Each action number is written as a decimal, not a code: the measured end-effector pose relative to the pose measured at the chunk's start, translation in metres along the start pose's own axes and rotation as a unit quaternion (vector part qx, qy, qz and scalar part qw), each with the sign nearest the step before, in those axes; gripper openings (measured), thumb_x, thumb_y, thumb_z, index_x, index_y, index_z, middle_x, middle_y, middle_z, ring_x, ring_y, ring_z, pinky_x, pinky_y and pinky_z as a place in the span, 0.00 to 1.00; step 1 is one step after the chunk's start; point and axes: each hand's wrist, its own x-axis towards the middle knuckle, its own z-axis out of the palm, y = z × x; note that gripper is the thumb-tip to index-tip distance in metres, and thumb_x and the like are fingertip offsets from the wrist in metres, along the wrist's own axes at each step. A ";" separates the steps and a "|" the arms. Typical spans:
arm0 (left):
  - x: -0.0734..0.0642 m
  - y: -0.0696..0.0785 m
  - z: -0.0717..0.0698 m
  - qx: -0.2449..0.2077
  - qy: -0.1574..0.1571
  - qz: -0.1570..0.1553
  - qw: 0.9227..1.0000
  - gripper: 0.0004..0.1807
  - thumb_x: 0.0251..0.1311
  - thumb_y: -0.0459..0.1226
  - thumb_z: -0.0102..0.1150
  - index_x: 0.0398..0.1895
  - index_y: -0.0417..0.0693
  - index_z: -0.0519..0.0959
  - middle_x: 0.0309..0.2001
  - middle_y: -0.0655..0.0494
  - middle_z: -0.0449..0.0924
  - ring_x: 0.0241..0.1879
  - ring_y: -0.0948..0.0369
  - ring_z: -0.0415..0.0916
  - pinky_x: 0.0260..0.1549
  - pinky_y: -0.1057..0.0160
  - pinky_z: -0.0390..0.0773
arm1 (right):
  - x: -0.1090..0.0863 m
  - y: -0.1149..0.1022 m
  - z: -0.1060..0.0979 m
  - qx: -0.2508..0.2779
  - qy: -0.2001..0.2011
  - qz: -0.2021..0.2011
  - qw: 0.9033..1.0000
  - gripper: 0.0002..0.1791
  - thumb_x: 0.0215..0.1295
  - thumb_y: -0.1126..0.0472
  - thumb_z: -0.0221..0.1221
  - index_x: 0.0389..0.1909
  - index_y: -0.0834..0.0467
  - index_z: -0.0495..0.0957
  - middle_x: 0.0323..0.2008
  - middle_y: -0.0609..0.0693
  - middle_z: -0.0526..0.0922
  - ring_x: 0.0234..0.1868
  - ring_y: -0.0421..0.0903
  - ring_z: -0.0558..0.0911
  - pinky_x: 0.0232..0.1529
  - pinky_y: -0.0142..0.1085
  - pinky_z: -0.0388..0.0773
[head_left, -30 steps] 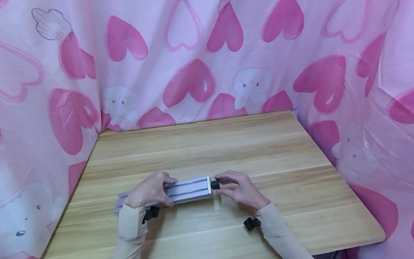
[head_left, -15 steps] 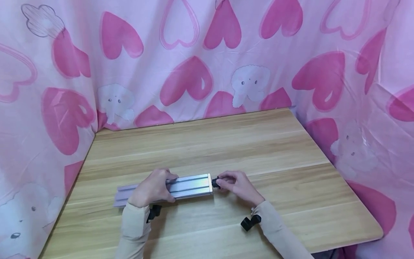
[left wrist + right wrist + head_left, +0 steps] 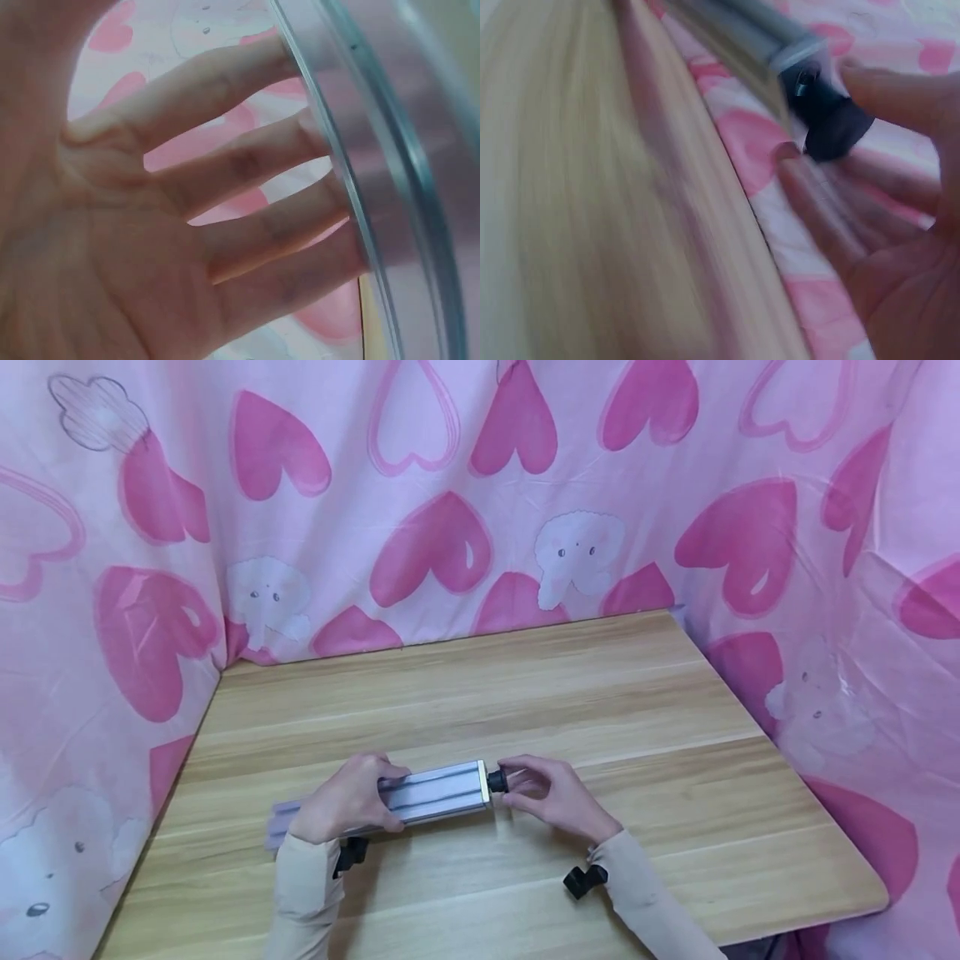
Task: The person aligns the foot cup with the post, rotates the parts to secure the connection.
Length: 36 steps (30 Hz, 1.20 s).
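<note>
A silver grooved aluminium extrusion [image 3: 442, 789] is held slightly tilted above the table. My left hand [image 3: 345, 802] grips it near its middle, thumb on the near side and fingers over the far side. In the left wrist view, the fingertips pass behind the grooved metal [image 3: 375, 142]. From the extrusion's right end plate sticks out a black knob [image 3: 497, 781]. My right hand [image 3: 558, 797] is around this knob, thumb and fingers spread. In the right wrist view, which is blurred, the dark knob [image 3: 836, 131] sits between the spread digits, and contact is hard to make out.
A wood-grain table [image 3: 615, 693] lies beneath both hands. Pink heart-patterned curtain [image 3: 435, 552] encloses it at the back and sides. Black wrist-worn cameras [image 3: 585, 881] hang under both forearms.
The right fingers pinched the knob half a second ago and have now spread apart around it. The extrusion has tilted slightly in the left hand, its right end a little higher.
</note>
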 end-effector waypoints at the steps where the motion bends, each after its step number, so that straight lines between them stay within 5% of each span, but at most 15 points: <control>1: 0.000 -0.001 0.000 -0.003 -0.004 0.000 1.000 0.38 0.30 0.38 0.85 0.53 0.40 0.85 0.45 0.48 0.84 0.40 0.60 0.76 0.42 0.60 0.80 | 0.000 0.000 -0.002 0.000 -0.004 -0.023 1.000 0.31 0.58 0.68 0.69 0.64 0.65 0.74 0.56 0.59 0.84 0.51 0.51 0.86 0.55 0.36 0.82; 6: -0.001 -0.002 0.001 -0.021 -0.029 0.011 0.999 0.38 0.32 0.39 0.85 0.54 0.37 0.84 0.47 0.46 0.84 0.39 0.60 0.76 0.42 0.62 0.80 | 0.000 0.002 -0.007 -0.001 -0.010 -0.093 0.996 0.31 0.52 0.76 0.69 0.60 0.65 0.78 0.56 0.60 0.83 0.53 0.52 0.85 0.55 0.43 0.82; 11: 0.002 0.002 0.000 -0.005 -0.022 0.011 1.000 0.38 0.31 0.38 0.84 0.54 0.38 0.84 0.45 0.49 0.84 0.38 0.61 0.75 0.41 0.62 0.79 | 0.001 0.001 -0.008 -0.060 0.008 -0.125 0.990 0.29 0.51 0.75 0.71 0.58 0.65 0.80 0.53 0.58 0.86 0.49 0.51 0.87 0.53 0.44 0.83; 24: 0.014 0.015 -0.001 0.007 -0.016 -0.029 0.999 0.39 0.30 0.33 0.85 0.56 0.38 0.83 0.46 0.46 0.84 0.38 0.60 0.76 0.43 0.57 0.82 | 0.010 0.003 -0.016 -0.040 -0.015 0.008 0.999 0.26 0.60 0.66 0.69 0.60 0.65 0.78 0.49 0.56 0.87 0.47 0.47 0.87 0.52 0.32 0.82; 36: 0.025 0.008 0.010 0.040 -0.019 -0.025 0.999 0.37 0.30 0.36 0.85 0.53 0.40 0.85 0.41 0.49 0.85 0.34 0.61 0.74 0.39 0.59 0.82 | 0.018 0.015 -0.016 -0.094 -0.035 0.034 0.994 0.29 0.63 0.61 0.68 0.65 0.64 0.75 0.56 0.60 0.84 0.51 0.50 0.87 0.53 0.31 0.82</control>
